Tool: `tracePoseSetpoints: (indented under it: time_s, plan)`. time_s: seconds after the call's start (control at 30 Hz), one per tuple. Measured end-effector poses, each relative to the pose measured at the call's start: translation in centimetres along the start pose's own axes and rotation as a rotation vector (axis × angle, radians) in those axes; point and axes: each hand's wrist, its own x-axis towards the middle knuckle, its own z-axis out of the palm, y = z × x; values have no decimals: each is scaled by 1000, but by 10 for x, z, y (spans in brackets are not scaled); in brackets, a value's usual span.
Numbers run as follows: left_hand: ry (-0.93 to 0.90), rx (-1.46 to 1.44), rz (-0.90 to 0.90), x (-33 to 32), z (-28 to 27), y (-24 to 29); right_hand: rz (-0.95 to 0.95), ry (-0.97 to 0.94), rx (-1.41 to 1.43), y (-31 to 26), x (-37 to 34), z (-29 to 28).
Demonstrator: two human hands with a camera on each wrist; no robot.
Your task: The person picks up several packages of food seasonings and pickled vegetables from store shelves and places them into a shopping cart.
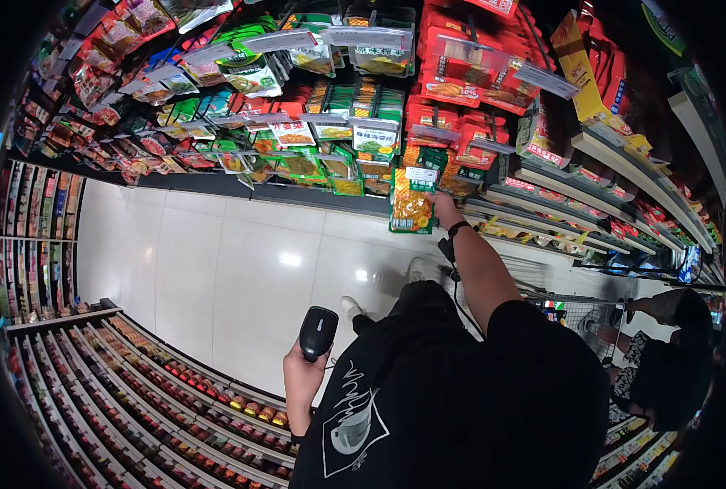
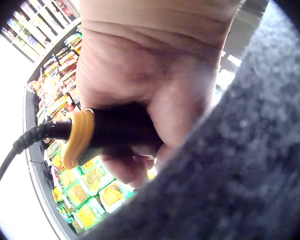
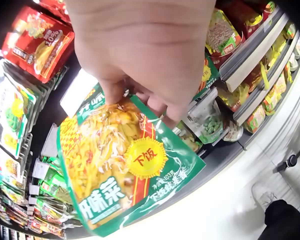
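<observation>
Pinched at its upper edge by my right hand (image 1: 444, 210) is a green and yellow food packet (image 3: 117, 170). Its front faces the right wrist camera and shows shredded vegetables and a round yellow badge. In the head view the packet hangs just in front of the lower shelf rows, below a price tag (image 1: 421, 174). My left hand (image 1: 303, 379) grips a black handheld barcode scanner (image 1: 319, 332) low over the aisle. Fingers wrap round its dark handle in the left wrist view, where a yellow collar (image 2: 80, 140) and a cable (image 2: 30, 137) show at its end.
Hanging packets (image 1: 375, 53) fill the racks ahead, with red packets (image 1: 453, 81) to the right. Stepped shelves (image 1: 192, 391) of jars run along the lower left. At right are a wire cart (image 1: 587, 322) and another person (image 1: 664, 359). Pale tiled floor (image 1: 224, 269) lies between.
</observation>
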Motion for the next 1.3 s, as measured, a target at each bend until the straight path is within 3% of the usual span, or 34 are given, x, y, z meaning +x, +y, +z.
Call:
tracePoseSetpoints:
  time_s: [0.1,0.13,0.17,0.27,0.37,0.47,0.57,0.63,0.77,0.87,1.07,1.2,1.3]
  plan:
    - [-16,-6,17,1,-3,-3,4,-3,-61,60,19,-15]
    - [-21,-9,25,1,-4,-4,-2,9,-80,63,6,-10]
    - [-27,-28,31,2,-6,-4,139,-52,-40,65,-7,-8]
    - [-40,-60,50,3,-14,-9,194,-49,-17,80,-49,0]
    - [-54,-58,80,7,-22,-24,200,-51,49,134,-53,-9]
    - [-87,-60,118,11,-33,-37,205,33,282,119,-109,17]
    - [-125,-27,156,19,-45,-46,80,37,242,84,-159,30]
    - [-152,-16,182,24,-53,-51,42,97,182,116,-133,11]
    - [-233,41,179,34,-69,-48,19,158,152,88,-174,19]
    - [-285,45,212,41,-74,-46,-5,183,181,101,-186,21]
    - [-359,53,328,63,-58,-55,15,304,261,117,-205,28]
    - [-396,68,297,71,-43,-31,90,395,236,116,-190,10]
    - [-437,99,300,80,-26,-8,-62,394,291,120,-172,-10]
